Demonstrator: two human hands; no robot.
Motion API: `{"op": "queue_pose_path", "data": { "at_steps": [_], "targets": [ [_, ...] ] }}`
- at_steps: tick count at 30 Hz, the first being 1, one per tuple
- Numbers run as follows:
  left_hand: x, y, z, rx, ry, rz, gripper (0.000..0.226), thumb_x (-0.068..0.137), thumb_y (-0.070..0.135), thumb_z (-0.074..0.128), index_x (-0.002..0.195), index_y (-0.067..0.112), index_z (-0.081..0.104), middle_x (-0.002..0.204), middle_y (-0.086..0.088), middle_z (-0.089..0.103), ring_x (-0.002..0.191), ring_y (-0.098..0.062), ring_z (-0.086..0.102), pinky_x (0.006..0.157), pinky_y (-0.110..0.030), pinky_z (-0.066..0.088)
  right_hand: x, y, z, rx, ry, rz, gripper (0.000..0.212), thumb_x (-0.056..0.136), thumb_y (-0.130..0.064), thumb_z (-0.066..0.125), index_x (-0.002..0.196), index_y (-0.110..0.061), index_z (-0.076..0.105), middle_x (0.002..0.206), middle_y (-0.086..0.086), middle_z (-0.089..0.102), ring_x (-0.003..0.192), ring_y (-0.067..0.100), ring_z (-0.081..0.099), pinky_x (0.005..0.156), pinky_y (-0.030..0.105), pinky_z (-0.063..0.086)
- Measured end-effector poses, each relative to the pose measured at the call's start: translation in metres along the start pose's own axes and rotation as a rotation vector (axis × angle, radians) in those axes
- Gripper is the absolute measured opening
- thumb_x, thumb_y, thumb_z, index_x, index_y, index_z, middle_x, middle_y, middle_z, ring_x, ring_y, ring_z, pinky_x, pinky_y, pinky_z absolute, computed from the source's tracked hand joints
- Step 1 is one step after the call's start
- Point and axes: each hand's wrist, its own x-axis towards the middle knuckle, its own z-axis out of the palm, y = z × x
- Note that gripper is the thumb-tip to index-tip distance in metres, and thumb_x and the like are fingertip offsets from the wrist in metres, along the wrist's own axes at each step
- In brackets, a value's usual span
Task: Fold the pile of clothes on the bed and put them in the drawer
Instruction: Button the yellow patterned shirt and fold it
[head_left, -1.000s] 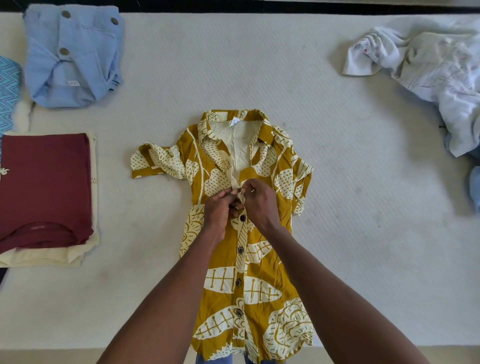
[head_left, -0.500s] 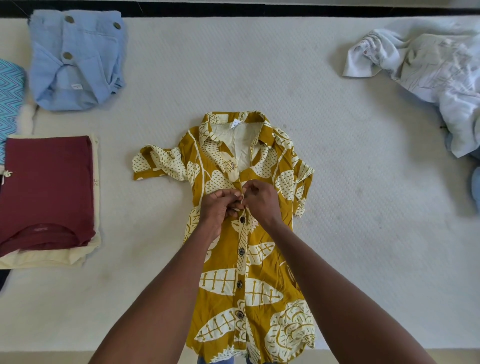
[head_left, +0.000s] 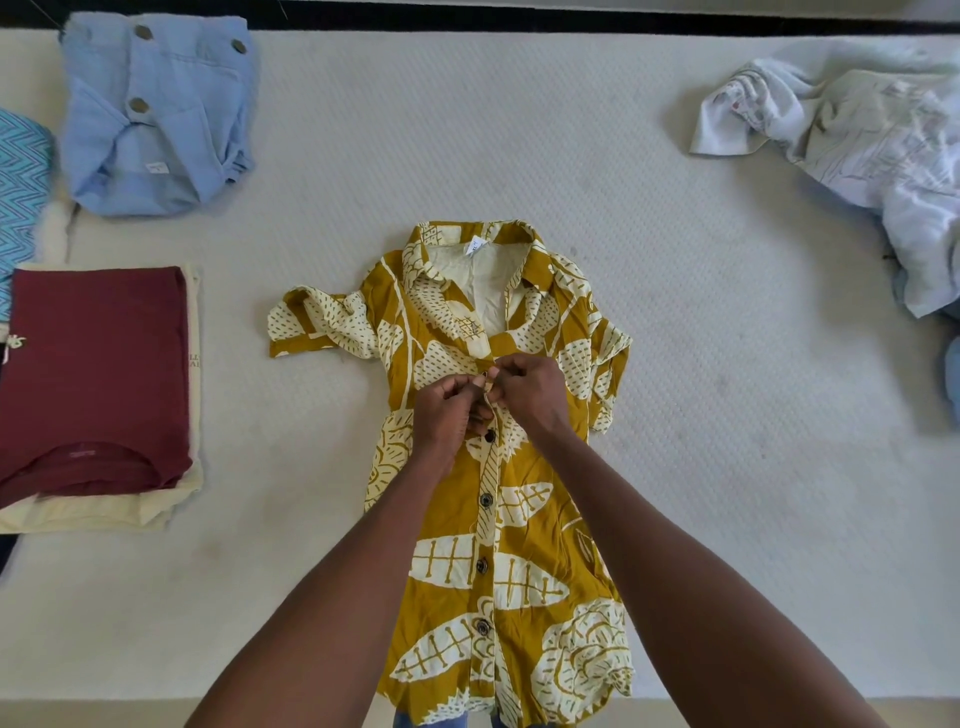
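We saw the white bed (head_left: 675, 467) carrying a mustard leaf-print shirt (head_left: 519, 571) at its near middle. Our left hand (head_left: 447, 415) and right hand (head_left: 530, 395) met at the upper placket, fingers (head_left: 480, 382) curled and pinching the shirt's edges together, both forearms reaching forward.

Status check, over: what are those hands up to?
Left hand and right hand pinching the mustard shirt placket, buttoning. Shirt flat on bed. Nothing in the way.
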Motion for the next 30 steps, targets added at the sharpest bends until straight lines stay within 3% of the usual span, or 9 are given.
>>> {"op": "queue_pose_path", "data": {
  "at_steps": [3,10,14,17,20,22,25,27,30],
  "targets": [
    [0.003,0.0,0.002,0.101,0.027,0.036,0.015,0.094,0.02,0.065,0.086,0.009,0.072,0.066,-0.01,0.069,0.056,-0.02,0.063,0.05,-0.029,0.055,-0.002,-0.002,0.002,-0.173,0.025,-0.09,0.013,0.09,-0.005,0.06,0.087,-0.005,0.072,0.064,0.005,0.068,0.057,0.012,0.059,0.054,0.021,0.045],
    [0.012,-0.003,0.003,0.475,0.089,0.254,0.011,0.093,0.027,0.064,0.085,0.021,0.069,0.082,0.001,0.071,0.074,-0.021,0.068,0.064,-0.042,0.06,-0.002,-0.002,0.008,-0.528,0.017,-0.283,0.014,0.083,-0.003,0.052,0.076,-0.001,0.065,0.07,0.011,0.065,0.064,0.029,0.057,0.057,0.037,0.044],
    [0.011,-0.008,0.002,0.278,0.11,0.18,0.01,0.093,0.018,0.065,0.087,0.016,0.074,0.076,-0.004,0.07,0.062,-0.02,0.063,0.057,-0.035,0.054,0.006,-0.002,0.01,-0.172,0.036,0.172,0.017,0.087,-0.001,0.053,0.073,0.004,0.062,0.07,0.018,0.068,0.061,0.031,0.065,0.053,0.034,0.046],
    [0.007,-0.007,0.005,-0.009,0.064,-0.003,0.012,0.093,0.015,0.065,0.085,0.015,0.073,0.065,-0.008,0.064,0.052,-0.019,0.053,0.05,-0.029,0.047,0.013,-0.005,0.005,0.167,-0.004,0.486,0.02,0.091,0.004,0.055,0.072,0.0,0.061,0.065,0.015,0.062,0.045,0.018,0.06,0.042,0.022,0.044],
    [0.01,0.003,0.004,-0.03,0.06,-0.073,0.016,0.095,0.017,0.062,0.089,0.006,0.071,0.065,-0.011,0.065,0.051,-0.021,0.054,0.045,-0.026,0.046,0.01,-0.009,0.002,-0.242,-0.065,0.322,0.009,0.083,-0.002,0.057,0.077,0.001,0.063,0.07,0.01,0.066,0.061,0.022,0.067,0.053,0.03,0.057],
    [0.013,0.008,0.005,0.153,0.159,0.03,0.022,0.096,0.024,0.06,0.094,0.005,0.071,0.076,-0.008,0.069,0.063,-0.019,0.062,0.05,-0.022,0.047,0.0,-0.011,0.001,-0.539,-0.028,0.173,0.01,0.079,-0.002,0.052,0.072,-0.002,0.06,0.068,0.007,0.062,0.065,0.025,0.063,0.055,0.032,0.051],
    [0.016,0.025,0.006,0.293,0.329,0.23,0.017,0.097,0.025,0.06,0.094,0.01,0.067,0.085,0.002,0.065,0.076,-0.012,0.058,0.055,-0.007,0.039,-0.007,-0.023,-0.002,-0.531,0.21,-0.163,0.018,0.09,-0.004,0.046,0.084,-0.006,0.063,0.087,0.006,0.061,0.073,0.022,0.056,0.056,0.029,0.037],
    [0.024,0.038,0.012,0.285,0.287,0.29,0.015,0.096,0.024,0.061,0.088,0.013,0.066,0.082,0.0,0.066,0.073,-0.014,0.061,0.057,-0.012,0.043,0.003,-0.035,-0.004,-0.472,0.271,-0.332,0.021,0.097,-0.009,0.046,0.096,-0.004,0.066,0.1,0.008,0.06,0.08,0.023,0.056,0.061,0.033,0.041],
    [0.04,0.045,0.02,0.386,0.223,0.258,0.02,0.096,0.026,0.059,0.08,0.015,0.064,0.082,-0.002,0.068,0.074,-0.019,0.062,0.062,-0.027,0.046,0.025,-0.048,0.003,-0.578,0.164,-0.27,0.024,0.097,-0.018,0.051,0.078,-0.006,0.058,0.082,0.009,0.059,0.072,0.027,0.055,0.06,0.034,0.037]
  ]
}}
